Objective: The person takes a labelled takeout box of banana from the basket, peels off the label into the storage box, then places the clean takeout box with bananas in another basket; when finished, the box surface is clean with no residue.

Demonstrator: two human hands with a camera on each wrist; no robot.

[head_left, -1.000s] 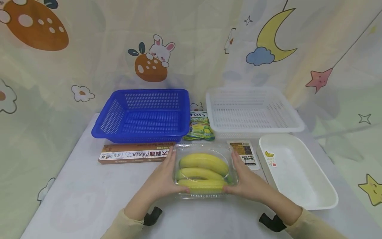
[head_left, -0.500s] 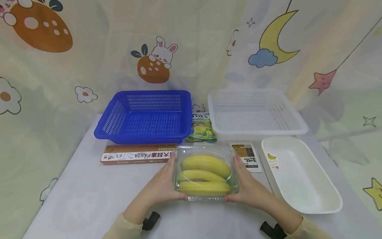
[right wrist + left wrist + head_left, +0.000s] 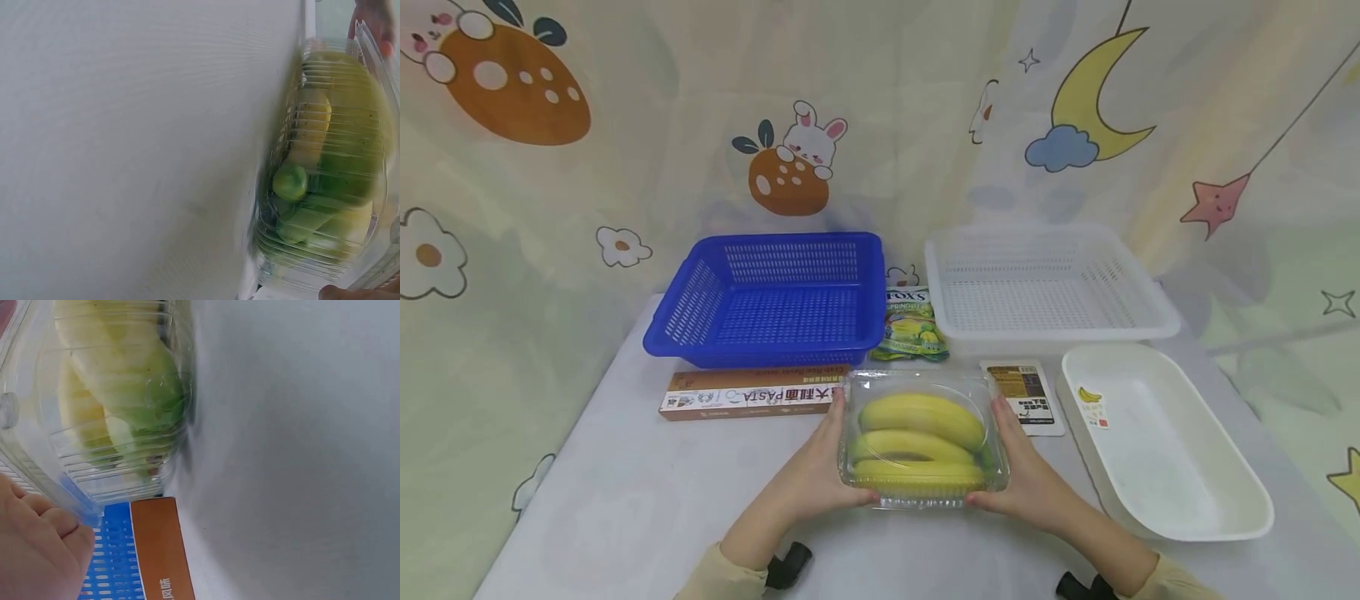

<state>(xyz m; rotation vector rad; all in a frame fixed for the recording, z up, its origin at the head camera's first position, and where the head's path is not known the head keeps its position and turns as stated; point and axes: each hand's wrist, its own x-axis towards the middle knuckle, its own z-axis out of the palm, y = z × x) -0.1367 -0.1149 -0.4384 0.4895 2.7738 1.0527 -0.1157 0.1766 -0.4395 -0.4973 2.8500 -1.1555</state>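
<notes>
A clear plastic clamshell box (image 3: pixel 925 500) of yellow bananas (image 3: pixel 921 417) is held in both hands near the middle of the table. My left hand (image 3: pixel 812 475) grips its left side, thumb at the front corner and fingers along the side. On the opposite side, my right hand (image 3: pixel 1026 479) grips it the same way. Through the ribbed wall in the left wrist view, the bananas (image 3: pixel 125 369) show greenish ends. The right wrist view has the box close over the white cloth, with green banana tips (image 3: pixel 290 181) inside.
Behind stand a blue basket (image 3: pixel 786 354) and a white basket (image 3: pixel 1060 333), with a green candy bag (image 3: pixel 910 329) between them. A pasta box (image 3: pixel 752 396) lies left of the hands. To the right are a flat packet (image 3: pixel 1026 400) and a white tray (image 3: pixel 1180 467).
The head view has shifted slightly. The front edge of the clamshell box's lid has come lower, and more of its top faces the camera. Both hands still hold it.
</notes>
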